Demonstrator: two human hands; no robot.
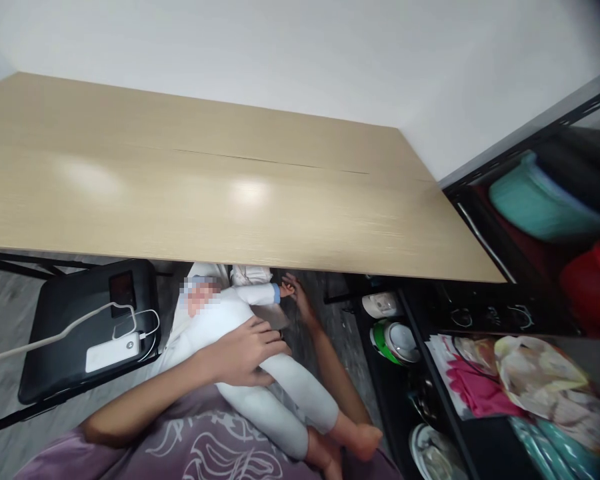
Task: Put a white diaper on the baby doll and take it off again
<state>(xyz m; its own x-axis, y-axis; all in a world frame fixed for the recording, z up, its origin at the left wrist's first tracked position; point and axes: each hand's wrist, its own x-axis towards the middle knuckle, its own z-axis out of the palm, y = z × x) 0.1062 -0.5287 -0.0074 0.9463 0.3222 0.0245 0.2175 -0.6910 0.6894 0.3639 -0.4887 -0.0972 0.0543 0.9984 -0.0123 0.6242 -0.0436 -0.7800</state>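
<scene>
Across my lap lies a small person in white clothes [235,308], with legs stretched toward the lower right and bare feet showing. My left hand [253,348] curves over the hip and upper leg, its fingers wrapped round the white cloth. Just under the table's front edge, my right hand [300,297] has its fingers apart and is at the small person's hand [287,289], which comes out of a blue cuff. Whether the two hands touch is hard to make out. Behind the white sleeve lies a folded white cloth-like item [251,275], partly hidden by the tabletop.
A wooden table [220,193] spans the view ahead. On a black seat [80,313] at left lies a white power bank [113,352] with a cable. Black shelving [385,393] at right bears a teal basin [540,200], a red container [595,287], pink cloth [473,390] and plastic bags [540,373].
</scene>
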